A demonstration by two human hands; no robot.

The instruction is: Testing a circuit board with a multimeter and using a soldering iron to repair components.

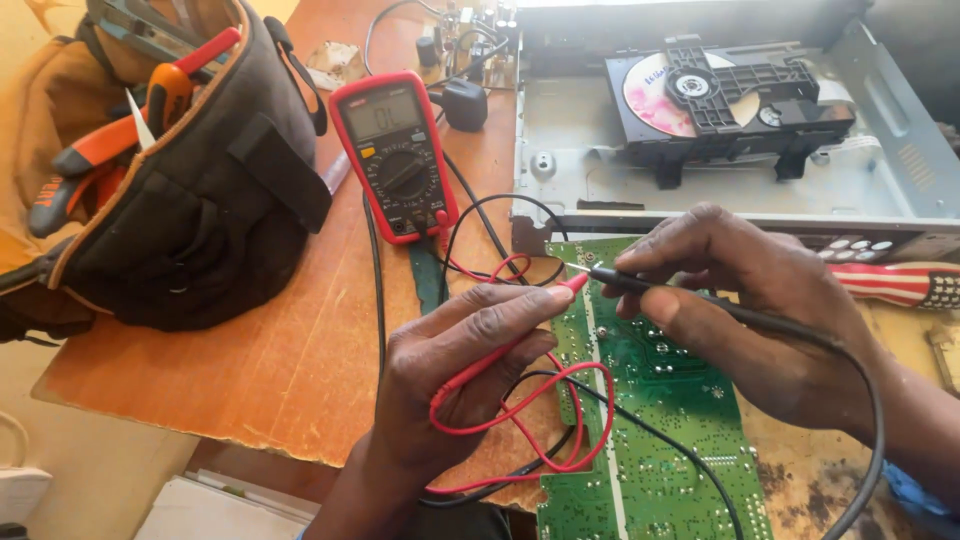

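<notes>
My left hand [455,370] pinches a red test probe [560,290] between thumb and fingers, its red lead looping below the hand. My right hand [750,300] grips a black test probe [612,277], whose black lead runs back over my wrist. Both metal tips meet just above the upper left edge of a green circuit board [660,440] that lies on the wooden table [290,350]. The leads run to a red multimeter [395,155] lying face up behind my left hand, its screen lit.
A dark tool bag [190,200] with orange-handled pliers stands at the left. An opened disc player chassis [740,150] with a disc drive sits at the back right. A red-striped screwdriver handle [900,283] lies to the right. The table's front edge is chipped.
</notes>
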